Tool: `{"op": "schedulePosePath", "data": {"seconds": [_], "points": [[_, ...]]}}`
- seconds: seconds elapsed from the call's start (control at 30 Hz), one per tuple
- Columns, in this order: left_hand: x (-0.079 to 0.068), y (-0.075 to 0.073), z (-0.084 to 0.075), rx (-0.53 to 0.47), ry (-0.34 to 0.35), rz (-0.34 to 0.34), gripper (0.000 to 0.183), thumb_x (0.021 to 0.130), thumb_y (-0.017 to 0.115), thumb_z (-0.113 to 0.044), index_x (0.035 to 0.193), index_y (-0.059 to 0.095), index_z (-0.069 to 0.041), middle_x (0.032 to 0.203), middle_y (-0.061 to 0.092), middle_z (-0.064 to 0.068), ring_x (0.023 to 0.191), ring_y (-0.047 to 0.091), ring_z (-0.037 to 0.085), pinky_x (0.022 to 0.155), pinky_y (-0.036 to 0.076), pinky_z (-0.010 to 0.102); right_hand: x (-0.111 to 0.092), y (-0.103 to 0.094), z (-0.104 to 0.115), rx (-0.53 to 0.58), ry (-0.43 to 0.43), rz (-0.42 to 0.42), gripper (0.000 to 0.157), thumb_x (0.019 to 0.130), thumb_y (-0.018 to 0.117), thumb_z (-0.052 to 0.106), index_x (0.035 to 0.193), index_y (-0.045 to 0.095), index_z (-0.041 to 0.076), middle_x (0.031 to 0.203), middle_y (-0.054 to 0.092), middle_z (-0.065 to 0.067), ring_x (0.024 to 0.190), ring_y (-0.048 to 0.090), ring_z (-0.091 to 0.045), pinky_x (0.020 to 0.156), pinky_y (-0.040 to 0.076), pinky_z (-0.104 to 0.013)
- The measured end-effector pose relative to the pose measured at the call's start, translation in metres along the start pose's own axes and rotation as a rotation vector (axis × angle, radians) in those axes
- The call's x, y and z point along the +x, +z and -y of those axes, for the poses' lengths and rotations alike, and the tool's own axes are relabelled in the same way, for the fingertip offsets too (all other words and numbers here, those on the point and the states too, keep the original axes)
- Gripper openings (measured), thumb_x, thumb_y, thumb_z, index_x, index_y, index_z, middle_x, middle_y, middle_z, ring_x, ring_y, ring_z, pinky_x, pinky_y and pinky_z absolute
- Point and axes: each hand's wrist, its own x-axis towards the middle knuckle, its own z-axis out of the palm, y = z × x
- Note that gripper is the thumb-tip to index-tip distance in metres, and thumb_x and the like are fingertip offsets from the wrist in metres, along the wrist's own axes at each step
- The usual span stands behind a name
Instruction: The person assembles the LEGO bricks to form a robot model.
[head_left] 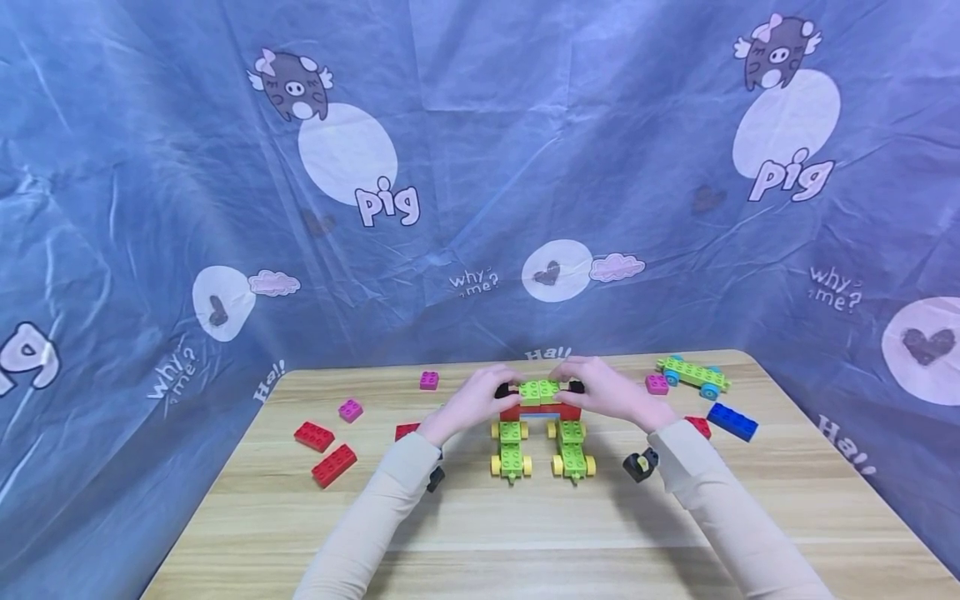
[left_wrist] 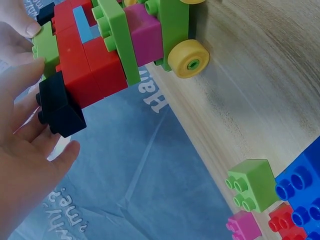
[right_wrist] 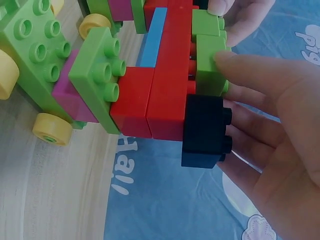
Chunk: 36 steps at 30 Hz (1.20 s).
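Two green bricks (head_left: pixel 540 392) sit side by side on top of a row of red bricks (head_left: pixel 551 412), with a black brick (right_wrist: pixel 204 131) at each end. My left hand (head_left: pixel 480 398) pinches the left green brick, its other fingers behind the left black brick (left_wrist: pixel 60 106). From the other side, my right hand (head_left: pixel 603 390) pinches the right green brick (right_wrist: pixel 209 62), thumb on its near face. A light blue piece (right_wrist: pixel 153 40) shows between the red bricks. Below stand two green wheeled bases (head_left: pixel 511 458) with yellow wheels (left_wrist: pixel 189 59) and magenta bricks (left_wrist: pixel 143 34).
Left on the table lie red bricks (head_left: pixel 333 465) and magenta bricks (head_left: pixel 350 410). At the right are a blue brick (head_left: pixel 732 422), another magenta brick (head_left: pixel 657 384) and a green wheeled base (head_left: pixel 692 374) with blue wheels. A patterned blue cloth (head_left: pixel 480 167) hangs behind.
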Motion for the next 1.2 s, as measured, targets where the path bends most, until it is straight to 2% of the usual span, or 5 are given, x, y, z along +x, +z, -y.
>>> {"op": "schedulePosePath", "data": {"seconds": [0.53,0.9,1.2], "points": [[-0.0008,-0.0008,-0.0028,-0.01,-0.015,0.002,0.035,0.089,0.063,-0.022,0.12,0.062,-0.006,0.115,0.066,0.007,0.108,0.062,0.019,0.099,0.049,0.03,0.0026,0.0011,0.0023,-0.019,-0.014,0.017,0.023,0.081,0.072,0.019,0.101,0.069,0.008,0.098,0.07,-0.004,0.091,0.066,-0.019,0.08,0.056,-0.033],[-0.0002,0.0004,-0.0045,-0.008,-0.033,-0.004,0.035,0.088,0.064,-0.023,0.118,0.062,-0.005,0.113,0.066,0.007,0.105,0.062,0.019,0.097,0.049,0.03,0.0045,-0.0017,0.0051,-0.022,-0.024,0.037,0.022,0.081,0.072,0.017,0.1,0.07,0.006,0.097,0.07,-0.007,0.089,0.067,-0.02,0.079,0.057,-0.032],[0.0004,-0.0011,-0.0069,-0.016,-0.065,0.022,0.036,0.088,0.063,-0.023,0.121,0.061,-0.007,0.116,0.065,0.007,0.109,0.061,0.019,0.099,0.048,0.031,0.0034,0.0006,0.003,-0.059,-0.028,0.012,0.022,0.08,0.073,0.02,0.099,0.07,0.009,0.096,0.069,-0.002,0.085,0.066,-0.017,0.076,0.056,-0.03]]}}
